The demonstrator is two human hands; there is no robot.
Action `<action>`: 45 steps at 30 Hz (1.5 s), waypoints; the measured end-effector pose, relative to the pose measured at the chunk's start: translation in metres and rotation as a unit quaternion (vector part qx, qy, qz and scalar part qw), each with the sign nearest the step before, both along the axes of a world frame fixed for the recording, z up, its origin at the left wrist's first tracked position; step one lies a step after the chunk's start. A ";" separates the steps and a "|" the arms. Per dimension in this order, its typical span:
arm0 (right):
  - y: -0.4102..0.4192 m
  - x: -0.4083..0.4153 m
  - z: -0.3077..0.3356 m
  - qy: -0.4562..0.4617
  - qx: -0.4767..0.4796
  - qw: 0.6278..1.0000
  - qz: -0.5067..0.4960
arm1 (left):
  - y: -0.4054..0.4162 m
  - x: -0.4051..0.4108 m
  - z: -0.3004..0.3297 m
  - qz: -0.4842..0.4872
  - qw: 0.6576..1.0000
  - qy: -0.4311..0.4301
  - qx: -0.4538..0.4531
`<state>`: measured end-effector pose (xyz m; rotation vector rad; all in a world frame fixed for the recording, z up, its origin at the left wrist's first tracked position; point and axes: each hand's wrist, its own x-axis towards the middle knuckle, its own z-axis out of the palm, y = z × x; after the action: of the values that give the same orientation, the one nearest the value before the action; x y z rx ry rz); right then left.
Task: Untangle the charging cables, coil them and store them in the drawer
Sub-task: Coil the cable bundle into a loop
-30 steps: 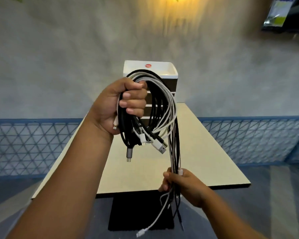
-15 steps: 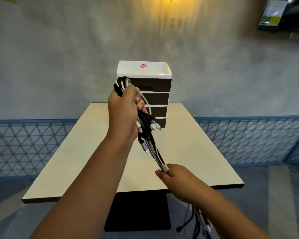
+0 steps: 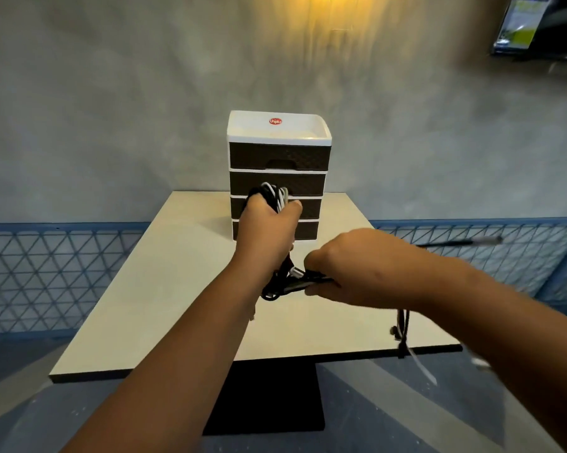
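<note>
The left hand (image 3: 269, 230) is gripping the cables (image 3: 272, 194) in a closed fist; black and white loops are protruding above the knuckles, in front of the drawer unit's (image 3: 278, 174) lower drawers. The right hand (image 3: 347, 266) is curling round the strands just below the left hand, with thumb and fingers pinching them where they are running out sideways. A small black loop is hanging between the two hands, above the bench (image 3: 164, 289). Further strands are trailing from under the right forearm and are hanging over the near right edge of the bench; one plug end is showing as a blur to the right, in front of the railing (image 3: 63, 273).

The drawer unit is standing upright at the far middle of the bench, against the wall. It is showing four dark drawer fronts, all closed, under a white top tray bearing a red label. The blue mesh railing is running behind the bench on both sides. A screen (image 3: 537, 24) is hanging at the far upper right.
</note>
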<state>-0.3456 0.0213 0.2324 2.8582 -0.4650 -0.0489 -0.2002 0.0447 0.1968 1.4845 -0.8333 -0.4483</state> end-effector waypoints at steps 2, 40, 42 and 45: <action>0.000 0.004 0.009 -0.016 0.012 0.999 0.051 | 0.004 0.003 0.003 -0.047 0.997 0.022 0.048; -0.022 0.011 0.021 -0.203 0.331 0.922 -0.006 | 0.057 0.043 0.006 -0.561 0.821 0.015 0.104; -0.028 0.008 0.015 -0.206 0.355 0.912 -0.027 | 0.058 0.044 0.006 -0.532 0.835 0.076 0.118; -0.027 0.002 0.005 -0.192 0.439 0.877 -0.030 | 0.061 0.047 0.003 -0.536 0.823 0.142 0.122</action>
<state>-0.3432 -0.0060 0.2374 3.7660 -0.7640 0.4140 -0.1533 0.1057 0.1996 0.9902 -1.3571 -1.6249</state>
